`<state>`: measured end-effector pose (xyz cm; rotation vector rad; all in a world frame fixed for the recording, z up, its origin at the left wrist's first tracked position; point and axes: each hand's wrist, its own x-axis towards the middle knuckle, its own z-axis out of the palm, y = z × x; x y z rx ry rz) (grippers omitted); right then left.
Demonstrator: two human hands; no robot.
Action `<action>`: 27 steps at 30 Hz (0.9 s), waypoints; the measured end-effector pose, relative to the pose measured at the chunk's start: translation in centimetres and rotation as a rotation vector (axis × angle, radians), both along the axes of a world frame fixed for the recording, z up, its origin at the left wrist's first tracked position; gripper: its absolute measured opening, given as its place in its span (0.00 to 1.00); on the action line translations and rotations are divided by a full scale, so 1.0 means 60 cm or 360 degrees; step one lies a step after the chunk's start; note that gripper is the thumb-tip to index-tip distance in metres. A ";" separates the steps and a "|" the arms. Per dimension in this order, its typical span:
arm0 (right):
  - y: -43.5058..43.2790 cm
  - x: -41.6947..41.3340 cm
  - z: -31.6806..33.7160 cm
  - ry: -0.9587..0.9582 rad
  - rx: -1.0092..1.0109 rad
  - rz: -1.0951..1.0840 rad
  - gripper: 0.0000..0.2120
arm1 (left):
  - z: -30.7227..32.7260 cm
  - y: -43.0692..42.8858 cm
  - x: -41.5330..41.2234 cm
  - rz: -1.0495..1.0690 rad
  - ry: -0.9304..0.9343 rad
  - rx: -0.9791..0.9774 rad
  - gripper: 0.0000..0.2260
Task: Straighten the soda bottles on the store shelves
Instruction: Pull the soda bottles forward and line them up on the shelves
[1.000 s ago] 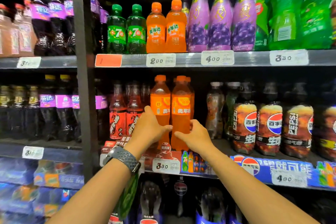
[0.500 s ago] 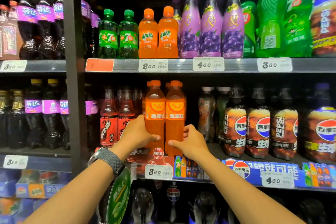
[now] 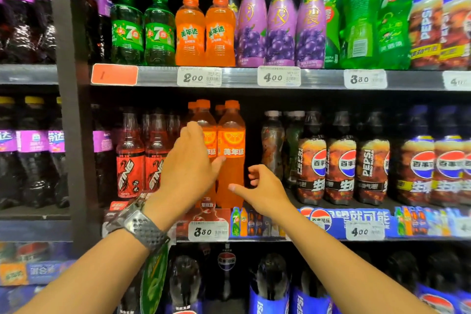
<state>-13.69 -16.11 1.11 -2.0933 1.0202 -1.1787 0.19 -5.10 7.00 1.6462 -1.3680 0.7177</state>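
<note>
Head view of a store shelving unit, split by a dark upright post (image 3: 74, 109). The upper shelf (image 3: 239, 79) carries green, orange and purple sodas in a front-edge row with most labels facing out. The middle shelf (image 3: 288, 202) is where the work is. Red drink bottles (image 3: 130, 160) stand toward its left end beside the post. Pepsi bottles (image 3: 340, 168) run toward its right end. Between them two columns of orange soda stand upright at the front edge, with more caps showing behind.

The left orange bottle (image 3: 204, 120) and the right orange bottle (image 3: 233, 173) stand side by side and touching. The label of the right one faces squarely outward. The label of the left one is largely hidden.

The left hand (image 3: 190, 160) is wrapped over the front of the left orange bottle. Its fingers curl round the left flank and its thumb reaches to the seam between the pair, a hold probably meant to turn or steady the bottle.

The right hand (image 3: 265, 188) holds nothing. Its fingers are loosely curled and its thumb tip is at the right orange bottle's lower body, seemingly bracing it in line.

A grey wristwatch (image 3: 142, 227) sits on the left wrist. A price tag (image 3: 207, 231) marked 380 hangs on the front edge below the pair.
</note>
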 end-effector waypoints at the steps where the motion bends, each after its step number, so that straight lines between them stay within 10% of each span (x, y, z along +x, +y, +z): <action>1: 0.000 -0.018 0.003 -0.0031 -0.0075 -0.0041 0.30 | 0.006 -0.004 -0.021 -0.0090 -0.0045 0.0006 0.21; 7: -0.042 -0.210 0.051 -0.0227 -0.0378 -0.0370 0.08 | 0.013 -0.100 -0.154 -0.0493 0.0156 0.0603 0.23; 13: -0.108 -0.361 0.126 -0.0144 -0.0743 -0.0596 0.10 | -0.030 -0.202 -0.251 -0.0667 0.0784 0.0706 0.44; 17: -0.140 -0.385 0.193 0.0298 -0.0906 -0.0547 0.22 | -0.057 -0.243 -0.292 -0.0745 0.1054 0.0490 0.36; 27: -0.164 -0.361 0.225 0.0812 -0.0207 -0.0212 0.20 | -0.082 -0.276 -0.278 -0.0781 0.1196 0.0426 0.34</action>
